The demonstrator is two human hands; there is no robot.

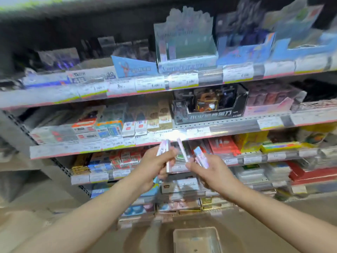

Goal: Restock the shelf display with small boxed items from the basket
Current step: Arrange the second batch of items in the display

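— Nearest?
— Basket (197, 241) on the floor, below both arms.
— And the boxes?
— Left hand (155, 166) grips pale boxes (166, 154); right hand (211, 170) grips more (200, 157), before the shelf edge (182, 136).

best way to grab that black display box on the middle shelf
Grip the black display box by its two short end walls, coming from the front. Its open top holds items and its low front lip faces out; neighbouring cartons stand close beside it, so slide it forward first.
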